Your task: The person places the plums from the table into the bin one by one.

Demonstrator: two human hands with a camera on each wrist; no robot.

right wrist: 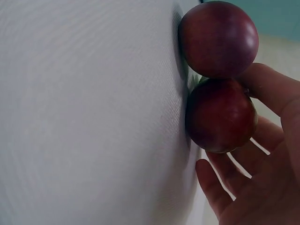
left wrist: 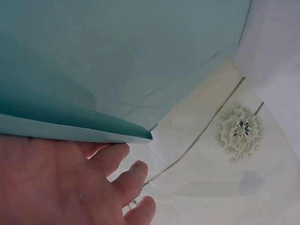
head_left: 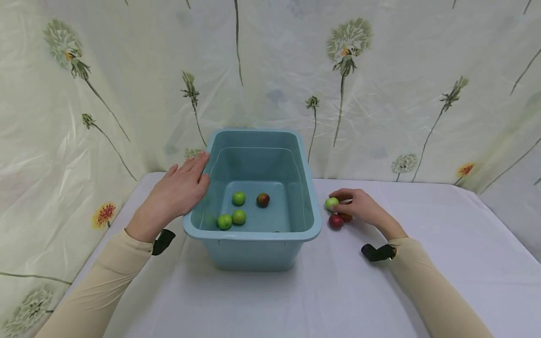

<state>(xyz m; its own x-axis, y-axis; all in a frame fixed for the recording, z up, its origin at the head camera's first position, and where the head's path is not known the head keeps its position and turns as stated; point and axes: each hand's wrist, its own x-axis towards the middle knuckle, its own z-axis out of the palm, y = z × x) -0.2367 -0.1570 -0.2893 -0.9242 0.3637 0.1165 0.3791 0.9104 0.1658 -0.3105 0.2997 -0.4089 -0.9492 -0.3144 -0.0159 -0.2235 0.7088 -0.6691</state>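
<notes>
A light blue plastic tub [head_left: 253,253] stands on the table. My left hand [head_left: 179,188] rests along its left rim with fingers stretched out; in the left wrist view the hand [left wrist: 70,183] lies beneath the rim's edge. Right of the tub, my right hand [head_left: 359,205] pinches a green plum [head_left: 331,203] between thumb and fingers. Two dark red plums lie by that hand: one in front [head_left: 336,221], the other [right wrist: 221,116] partly under the fingers. The green plum is almost wholly hidden in the right wrist view.
Inside the tub lie three green plums [head_left: 238,198] and a reddish-brown plum [head_left: 263,200]; a dark sliver shows at its near wall. White cloth [head_left: 338,291] covers the table. A flowered curtain [head_left: 270,70] hangs behind and at the sides.
</notes>
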